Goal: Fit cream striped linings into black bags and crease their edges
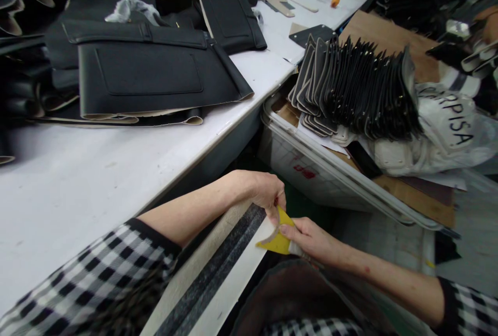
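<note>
Our right hand (313, 240) was closed on a yellow piece (278, 243), the thumb laid along its face and the fingers mostly hidden behind it. Our left hand (268, 193) was bent sharply at the wrist, its fingers curled down at the upper tip of that same piece; because the fingertips were small and partly covered, we could not tell whether they gripped the yellow or only the layer next to it. The yellow piece stood curved between our two hands, at the far end of a long panel (212, 274) that slanted up from the bottom edge of the view. This panel bore a pale band, a dark speckled band and a smooth white strip (237, 281) side by side, and the white strip ran up to the yellow. Black-and-white checked sleeves (101, 268) covered our upper arms. On the white table (112, 170) to our left lay a black bag piece (151, 69) with a stitched rectangular outline, and another dark bag piece (229, 14) rested just beyond it. To our right, a pale plastic bin (322, 180) carried a tight row of black flaps (358, 82), beside a crumpled white bag (447, 123) with dark lettering.
</note>
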Tool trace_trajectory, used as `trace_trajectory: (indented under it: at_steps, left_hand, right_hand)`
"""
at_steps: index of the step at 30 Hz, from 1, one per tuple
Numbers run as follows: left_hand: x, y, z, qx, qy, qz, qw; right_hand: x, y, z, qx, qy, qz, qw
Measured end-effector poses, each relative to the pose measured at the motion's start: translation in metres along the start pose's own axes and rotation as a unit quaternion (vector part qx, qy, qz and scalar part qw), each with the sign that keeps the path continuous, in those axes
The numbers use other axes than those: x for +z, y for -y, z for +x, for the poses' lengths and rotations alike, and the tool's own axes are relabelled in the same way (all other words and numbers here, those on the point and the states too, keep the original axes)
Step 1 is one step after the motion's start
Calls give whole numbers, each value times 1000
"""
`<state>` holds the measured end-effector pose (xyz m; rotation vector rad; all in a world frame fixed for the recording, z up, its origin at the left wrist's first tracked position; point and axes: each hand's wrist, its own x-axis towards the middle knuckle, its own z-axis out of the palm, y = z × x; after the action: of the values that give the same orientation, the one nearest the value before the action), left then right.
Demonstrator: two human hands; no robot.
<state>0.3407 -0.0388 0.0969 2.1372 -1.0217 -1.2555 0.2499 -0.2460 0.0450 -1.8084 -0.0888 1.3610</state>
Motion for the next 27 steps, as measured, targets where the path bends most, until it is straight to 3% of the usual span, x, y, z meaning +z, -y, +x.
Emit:
trace_trajectory:
  at_steps: [5,11,14,20,27]
  left_hand:
    - [0,2,-12,7,5,1,1000]
    - [5,3,-36,-85,-156,35,984]
    - [10,-1,-42,-116,-184,34,976]
    - [17,-23,-30,-163,-191,77,965]
    - [15,-48,-12,-237,-106,87,962]
  right_hand:
    - [9,1,8,5,-8,16,1000]
    - [29,12,6,37,-33,52,997]
    - [40,17,3,45,-40,79,995]
    - [52,22,-1,51,-29,95,994]
    - [57,29,-7,49,-26,70,996]
